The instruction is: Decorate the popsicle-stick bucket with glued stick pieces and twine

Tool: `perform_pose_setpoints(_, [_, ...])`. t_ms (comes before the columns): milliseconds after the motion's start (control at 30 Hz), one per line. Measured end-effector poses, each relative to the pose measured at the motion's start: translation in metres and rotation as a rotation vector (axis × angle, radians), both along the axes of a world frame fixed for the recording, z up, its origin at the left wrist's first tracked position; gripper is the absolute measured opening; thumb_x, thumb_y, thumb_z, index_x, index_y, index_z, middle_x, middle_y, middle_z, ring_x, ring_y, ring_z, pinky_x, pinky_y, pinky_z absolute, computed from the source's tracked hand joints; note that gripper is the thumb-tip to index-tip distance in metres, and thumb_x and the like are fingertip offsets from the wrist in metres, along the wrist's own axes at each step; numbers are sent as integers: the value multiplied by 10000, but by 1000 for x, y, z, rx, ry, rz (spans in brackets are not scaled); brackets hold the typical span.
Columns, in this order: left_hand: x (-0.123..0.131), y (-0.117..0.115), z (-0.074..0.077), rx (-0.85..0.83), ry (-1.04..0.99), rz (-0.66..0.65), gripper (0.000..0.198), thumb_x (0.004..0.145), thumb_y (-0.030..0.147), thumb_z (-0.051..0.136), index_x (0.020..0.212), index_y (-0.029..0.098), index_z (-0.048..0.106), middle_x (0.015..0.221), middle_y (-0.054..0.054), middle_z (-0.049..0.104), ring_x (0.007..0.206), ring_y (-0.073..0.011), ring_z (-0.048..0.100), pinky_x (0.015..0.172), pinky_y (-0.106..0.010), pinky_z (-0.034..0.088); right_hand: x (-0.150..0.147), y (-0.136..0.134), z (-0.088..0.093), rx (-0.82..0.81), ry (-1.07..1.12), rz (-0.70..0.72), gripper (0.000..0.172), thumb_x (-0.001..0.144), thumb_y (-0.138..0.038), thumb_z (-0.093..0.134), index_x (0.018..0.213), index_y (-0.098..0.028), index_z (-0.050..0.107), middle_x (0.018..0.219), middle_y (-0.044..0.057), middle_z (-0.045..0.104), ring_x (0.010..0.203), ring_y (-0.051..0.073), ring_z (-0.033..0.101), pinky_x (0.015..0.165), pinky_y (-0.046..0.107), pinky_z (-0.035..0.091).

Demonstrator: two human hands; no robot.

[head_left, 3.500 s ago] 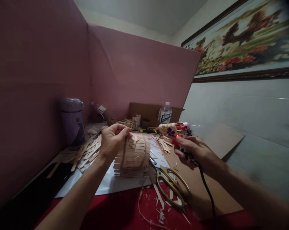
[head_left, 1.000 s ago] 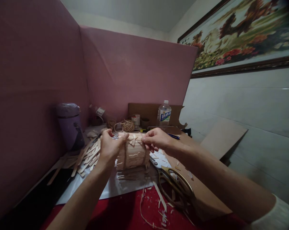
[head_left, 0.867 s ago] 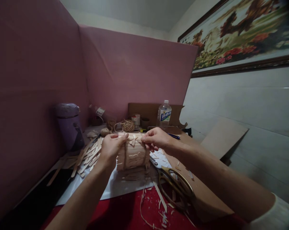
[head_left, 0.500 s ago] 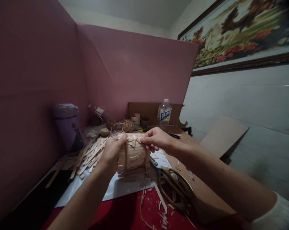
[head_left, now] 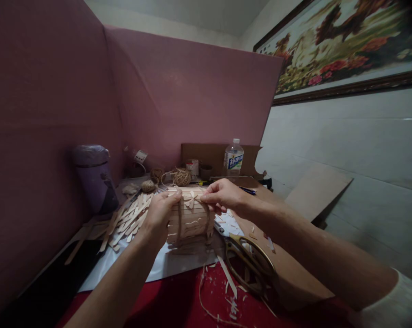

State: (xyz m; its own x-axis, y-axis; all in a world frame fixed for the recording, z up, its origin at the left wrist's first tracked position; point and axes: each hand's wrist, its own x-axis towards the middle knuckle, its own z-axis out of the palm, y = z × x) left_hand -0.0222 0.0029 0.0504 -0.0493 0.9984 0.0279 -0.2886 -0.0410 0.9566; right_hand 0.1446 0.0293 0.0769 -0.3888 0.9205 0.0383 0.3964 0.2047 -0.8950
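Observation:
A small barrel-shaped piece made of wooden craft sticks [head_left: 192,223] stands in front of me, with two bands of twine round it. My left hand [head_left: 161,212] is closed on its left side, the thumb pressing on top. A little flower of pale wooden petals [head_left: 191,200] lies on the upper face of the barrel. My right hand [head_left: 219,196] pinches at the flower's right edge, thumb and index finger together; the fingertips partly hide what is between them. Large scissors with gold handles [head_left: 248,259] lie just right of the barrel.
Loose craft sticks [head_left: 134,218] are heaped at the left beside a purple cylindrical case [head_left: 94,180]. Behind stand a twine ball [head_left: 181,176] and a plastic bottle [head_left: 233,159]. Wood scraps and a loose strand of twine [head_left: 201,291] litter the red cloth [head_left: 171,300].
Both hands keep almost the same hold on the barrel and flower. The whole view has shifted slightly; nothing has visibly been picked up or let go.

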Motion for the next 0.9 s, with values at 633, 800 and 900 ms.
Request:
perform_pose_setpoints(633, [4, -4, 1, 7, -67, -24, 240, 577, 293, 707, 696, 89, 663, 541, -49, 657, 456, -177, 576, 474, -277, 435, 5, -31, -4, 600, -215, -113, 94, 826, -230, 552, 752, -174, 566, 621, -5, 603, 551, 108, 533, 513, 220, 376])
perform_pose_setpoints(800, [2, -2, 0, 15, -59, -31, 213, 566, 275, 714, 664, 93, 662, 533, -48, 654, 446, -162, 567, 454, -252, 410, 9, -35, -13, 974, -462, -114, 73, 850, -225, 549, 855, -172, 601, 861, 44, 590, 690, 133, 526, 623, 248, 377])
perform_pose_setpoints(900, [2, -2, -1, 21, -54, -43, 250, 563, 298, 719, 692, 89, 671, 564, -59, 668, 469, -178, 587, 483, -271, 434, 9, -32, -15, 991, -494, -88, 77, 850, -188, 536, 871, -175, 608, 893, 45, 566, 707, 131, 526, 641, 241, 387])
